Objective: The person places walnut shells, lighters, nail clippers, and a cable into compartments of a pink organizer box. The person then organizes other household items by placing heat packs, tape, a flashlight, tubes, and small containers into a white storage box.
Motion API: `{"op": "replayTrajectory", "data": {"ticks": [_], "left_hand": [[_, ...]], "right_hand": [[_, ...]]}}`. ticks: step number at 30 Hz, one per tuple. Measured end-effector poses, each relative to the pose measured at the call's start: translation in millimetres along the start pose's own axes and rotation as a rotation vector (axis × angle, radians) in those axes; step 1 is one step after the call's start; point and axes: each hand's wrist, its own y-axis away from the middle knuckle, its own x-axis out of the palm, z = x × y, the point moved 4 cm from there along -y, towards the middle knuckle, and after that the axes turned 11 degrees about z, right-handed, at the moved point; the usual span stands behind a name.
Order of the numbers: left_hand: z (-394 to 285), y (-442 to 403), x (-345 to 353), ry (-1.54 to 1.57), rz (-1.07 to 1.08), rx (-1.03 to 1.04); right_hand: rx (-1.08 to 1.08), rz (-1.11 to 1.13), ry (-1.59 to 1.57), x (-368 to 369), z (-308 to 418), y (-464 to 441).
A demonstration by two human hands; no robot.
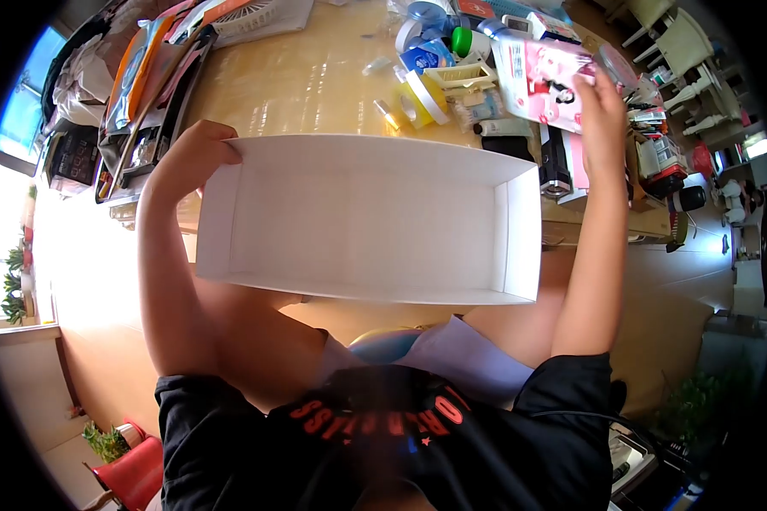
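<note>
The left hand, the nearer one, grips the white box by its far left corner, its long axis running rightward from those fingers. The right hand pinches a pink packet, extending leftward; the box lies left of these fingers, nearer the torso.

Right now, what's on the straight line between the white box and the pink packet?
In the head view, a pale tube lies nearer the pink packet and a black item nearer the white box.
</note>
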Motion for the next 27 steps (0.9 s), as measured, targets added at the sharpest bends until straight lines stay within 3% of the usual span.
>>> {"op": "replayTrajectory", "data": {"ticks": [1, 4, 8, 10, 13, 20, 21, 23, 26, 27], "left_hand": [[2.7, -4.2, -2.2, -0.012, -0.019, 0.020], [11.4, -20.9, -11.0, -0.052, -0.034, 0.047], [19.2, -33.4, -19.0, -0.088, -0.059, 0.119], [25.2, -42.2, -25.3, -0.073, -0.032, 0.097], [15.0, -42.9, -28.4, -0.218, -0.006, 0.198], [4.8, -48.3, -31.6, -0.339, 0.032, 0.251], [3.2, -58.0, -32.9, -0.417, 0.062, 0.215], [-17.9, -62.9, -33.0, -0.637, 0.138, 0.153], [-7.1, -66.1, -27.9, -0.385, -0.022, 0.097], [-4.5, -67.2, -27.7, -0.347, 0.030, 0.073]], "right_hand": [[0.004, -0.001, -0.482, 0.4, 7.9, 1.2], [0.078, 0.081, -0.897, 0.2, 32.2, 16.8], [0.124, 0.110, -0.952, 8.8, 40.0, 32.3], [0.073, 0.205, -0.851, 23.3, 59.2, 42.3], [0.084, 0.475, -0.318, 57.5, 89.0, 58.1], [0.005, 0.748, 0.225, 122.0, 112.1, 83.8], [0.120, 0.822, 0.240, 128.1, 106.9, 85.9], [-0.017, 0.825, 0.313, 135.6, 90.7, 86.3], [-0.276, 0.758, 0.450, 128.0, 68.6, 94.0], [-0.081, 0.875, 0.348, 125.0, 69.8, 91.2]]}}
